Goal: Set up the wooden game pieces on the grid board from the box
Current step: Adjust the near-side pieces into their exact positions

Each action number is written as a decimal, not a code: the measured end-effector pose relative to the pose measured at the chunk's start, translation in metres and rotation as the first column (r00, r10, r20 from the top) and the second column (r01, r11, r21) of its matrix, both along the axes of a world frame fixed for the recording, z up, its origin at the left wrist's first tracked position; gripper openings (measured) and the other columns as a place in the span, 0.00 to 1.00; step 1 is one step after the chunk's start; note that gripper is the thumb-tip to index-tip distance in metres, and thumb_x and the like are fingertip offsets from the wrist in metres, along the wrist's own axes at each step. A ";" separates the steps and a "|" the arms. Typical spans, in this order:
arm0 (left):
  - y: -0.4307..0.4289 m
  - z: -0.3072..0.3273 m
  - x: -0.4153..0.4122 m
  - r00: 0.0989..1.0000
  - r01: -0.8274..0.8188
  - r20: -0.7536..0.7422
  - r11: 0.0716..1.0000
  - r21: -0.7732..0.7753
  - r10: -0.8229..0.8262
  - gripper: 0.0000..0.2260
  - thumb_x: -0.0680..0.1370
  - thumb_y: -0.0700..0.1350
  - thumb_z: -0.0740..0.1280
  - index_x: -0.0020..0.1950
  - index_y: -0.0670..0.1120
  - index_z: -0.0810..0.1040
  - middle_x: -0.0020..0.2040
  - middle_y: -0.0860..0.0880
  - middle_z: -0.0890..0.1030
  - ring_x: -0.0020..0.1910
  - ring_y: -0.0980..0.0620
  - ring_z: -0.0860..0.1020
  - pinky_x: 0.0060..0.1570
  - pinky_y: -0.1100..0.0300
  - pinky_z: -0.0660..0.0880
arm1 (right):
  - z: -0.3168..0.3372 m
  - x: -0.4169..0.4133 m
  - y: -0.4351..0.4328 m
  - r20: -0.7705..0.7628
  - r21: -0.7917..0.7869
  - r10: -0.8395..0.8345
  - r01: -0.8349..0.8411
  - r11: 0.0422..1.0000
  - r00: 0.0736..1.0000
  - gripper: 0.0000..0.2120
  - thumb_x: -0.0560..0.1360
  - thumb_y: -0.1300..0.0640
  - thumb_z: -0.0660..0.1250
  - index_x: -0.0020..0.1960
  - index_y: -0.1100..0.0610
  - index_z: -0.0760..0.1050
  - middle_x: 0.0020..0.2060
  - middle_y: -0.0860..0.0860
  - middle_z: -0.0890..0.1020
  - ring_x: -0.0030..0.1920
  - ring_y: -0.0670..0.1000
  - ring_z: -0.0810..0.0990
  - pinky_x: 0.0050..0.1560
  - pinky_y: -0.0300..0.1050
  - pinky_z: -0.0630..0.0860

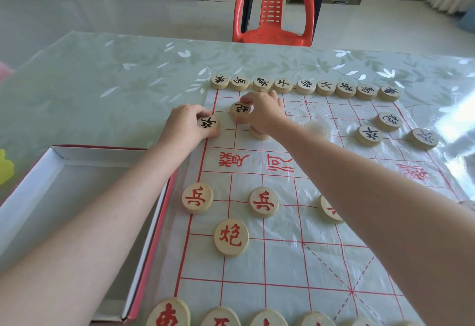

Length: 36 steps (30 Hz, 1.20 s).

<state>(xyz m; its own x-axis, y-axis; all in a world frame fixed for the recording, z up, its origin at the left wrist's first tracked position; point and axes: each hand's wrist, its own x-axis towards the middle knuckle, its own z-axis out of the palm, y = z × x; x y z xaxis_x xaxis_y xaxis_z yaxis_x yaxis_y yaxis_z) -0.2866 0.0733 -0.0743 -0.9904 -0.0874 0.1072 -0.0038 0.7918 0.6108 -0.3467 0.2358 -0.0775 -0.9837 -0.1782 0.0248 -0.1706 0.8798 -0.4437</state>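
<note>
A white plastic grid board [282, 261] with red lines lies on the table. My left hand [186, 126] grips a black-marked wooden piece [208, 122] at the board's left edge. My right hand [259, 111] pinches another black-marked piece [241, 110] one column to the right. A further piece [258, 134] lies half hidden under my right wrist. Several black pieces [304, 86] line the far edge. Red-marked pieces [231, 237] stand on the near half, and several more sit along the near edge [168, 314].
The open box [84, 153], red outside and white inside, lies left of the board and looks empty. Black pieces [368, 135] sit at the board's right side. A blank-faced piece [315, 128] lies mid-board. A red plastic chair [273, 9] stands beyond the table.
</note>
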 end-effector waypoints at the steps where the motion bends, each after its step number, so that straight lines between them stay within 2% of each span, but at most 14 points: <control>1: 0.000 0.000 0.000 1.000 -0.001 -0.002 1.000 0.001 0.001 0.22 0.65 0.46 0.77 0.58 0.45 0.79 0.56 0.45 0.80 0.54 0.48 0.77 0.55 0.58 0.72 | 0.000 0.000 0.000 0.002 -0.005 -0.002 0.002 1.000 1.000 0.24 0.72 0.49 0.69 0.66 0.50 0.70 0.62 0.51 0.74 0.64 0.56 0.63 0.62 0.46 0.59; 14: -0.001 0.001 -0.001 1.000 0.004 0.023 1.000 -0.006 -0.004 0.23 0.64 0.46 0.77 0.58 0.46 0.79 0.55 0.45 0.80 0.54 0.48 0.77 0.54 0.59 0.71 | 0.000 0.003 -0.002 0.009 -0.051 -0.013 0.014 0.999 1.000 0.26 0.71 0.49 0.70 0.66 0.52 0.69 0.62 0.52 0.73 0.65 0.56 0.62 0.62 0.46 0.58; 19: -0.003 0.006 0.002 1.000 0.022 -0.002 0.994 -0.106 -0.022 0.31 0.63 0.53 0.77 0.63 0.47 0.75 0.59 0.45 0.77 0.62 0.46 0.70 0.60 0.55 0.66 | 0.003 0.006 0.001 0.011 -0.090 -0.018 0.019 0.996 1.000 0.32 0.70 0.48 0.70 0.70 0.52 0.63 0.65 0.52 0.70 0.66 0.56 0.62 0.65 0.48 0.59; 23: 0.002 0.020 0.009 0.997 -0.020 -0.071 0.995 -0.099 0.012 0.32 0.65 0.59 0.74 0.65 0.48 0.74 0.62 0.47 0.75 0.65 0.46 0.66 0.64 0.53 0.64 | 0.012 0.017 0.016 -0.010 -0.183 -0.034 0.032 0.983 0.999 0.30 0.70 0.46 0.69 0.68 0.53 0.66 0.63 0.52 0.71 0.65 0.56 0.63 0.63 0.47 0.60; 26: 0.020 0.030 0.013 0.990 -0.014 -0.140 0.996 -0.087 0.002 0.26 0.69 0.56 0.71 0.63 0.47 0.75 0.61 0.46 0.76 0.63 0.45 0.68 0.62 0.52 0.65 | 0.016 0.030 0.045 -0.064 -0.262 -0.045 0.027 0.965 0.997 0.24 0.72 0.50 0.68 0.66 0.52 0.69 0.62 0.51 0.72 0.63 0.55 0.65 0.61 0.45 0.59; 29: 0.053 0.038 0.015 0.990 0.048 -0.133 0.997 -0.065 -0.056 0.20 0.71 0.52 0.71 0.60 0.47 0.77 0.60 0.46 0.77 0.62 0.45 0.69 0.60 0.54 0.65 | 0.019 0.041 0.093 -0.089 -0.234 -0.095 0.072 0.970 0.992 0.19 0.72 0.53 0.68 0.63 0.52 0.73 0.64 0.51 0.72 0.63 0.56 0.67 0.64 0.47 0.59; 33: 0.102 0.040 0.016 0.985 0.125 -0.118 0.992 -0.034 -0.128 0.18 0.71 0.46 0.72 0.60 0.46 0.78 0.59 0.46 0.78 0.62 0.46 0.70 0.60 0.58 0.64 | 0.020 0.049 0.176 -0.061 -0.203 -0.247 0.231 0.952 0.967 0.19 0.71 0.57 0.69 0.62 0.52 0.74 0.66 0.52 0.72 0.66 0.58 0.67 0.67 0.57 0.63; 36: 0.127 0.038 0.016 0.986 0.134 -0.097 0.990 -0.037 -0.137 0.16 0.72 0.43 0.70 0.60 0.46 0.78 0.60 0.46 0.78 0.64 0.47 0.68 0.60 0.60 0.62 | 0.022 0.048 0.232 0.008 -0.143 -0.296 0.294 0.945 0.955 0.22 0.71 0.58 0.68 0.64 0.50 0.72 0.63 0.54 0.75 0.66 0.57 0.67 0.66 0.57 0.65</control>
